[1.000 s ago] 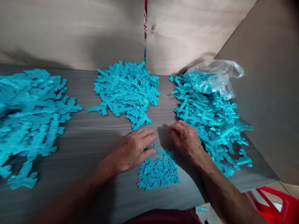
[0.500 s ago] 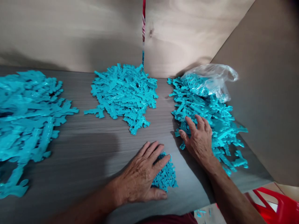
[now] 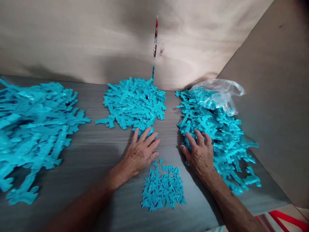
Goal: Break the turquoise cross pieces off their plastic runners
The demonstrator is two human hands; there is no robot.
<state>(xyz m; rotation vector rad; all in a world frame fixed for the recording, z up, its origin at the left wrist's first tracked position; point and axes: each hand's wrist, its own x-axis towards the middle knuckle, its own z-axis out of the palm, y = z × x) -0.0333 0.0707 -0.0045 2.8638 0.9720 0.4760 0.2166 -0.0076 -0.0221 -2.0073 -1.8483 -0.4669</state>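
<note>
My left hand (image 3: 142,149) reaches over the table with fingers spread, its fingertips at the near edge of the middle pile of flat turquoise plastic pieces (image 3: 135,103). On the left edge of the right pile of similar pieces (image 3: 227,132) rests my right hand (image 3: 199,149), fingers bent and apart. Whether its fingertips pinch any piece is hard to see. Between my hands and closer to me, a thin patch of small turquoise bits (image 3: 164,188) lies spread on the grey tabletop (image 3: 101,164).
A larger turquoise pile (image 3: 41,122) fills the left side. On the right pile's far end lies a clear plastic bag (image 3: 222,91) with small turquoise bits. A wooden panel (image 3: 72,38) stands behind, another at right. Something red (image 3: 289,219) shows at lower right.
My left hand has lifted off the patch of small bits and moved forward and left to the middle pile, uncovering the patch. My right hand stays at the right pile. The view has shifted slightly.
</note>
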